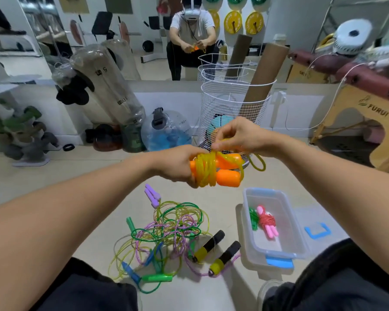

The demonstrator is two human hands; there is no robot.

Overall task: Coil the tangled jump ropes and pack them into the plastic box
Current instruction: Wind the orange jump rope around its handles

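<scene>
orange rope bundle held up over the floor

the orange-handled jump rope (213, 170) is up in the air between both hands, its yellow cord wound round the two fat handles. below it on the pale floor (103, 189) lies the tangled pile of ropes (169, 230), green, yellow and lilac cords crossed over each other, with the black-and-yellow handles (218, 252) just beside it. to the right sits the plastic box (294, 223), open, with a pink-handled coil (266, 221) already lying inside. behind, a white wire basket (231, 108) stands by a mirror wall. the left hand (177, 164) grips the bundle, fingers curled round the handles. the right hand (236, 135) pinches the cord at the top of the bundle, a loose loop hanging off to the right.
</scene>
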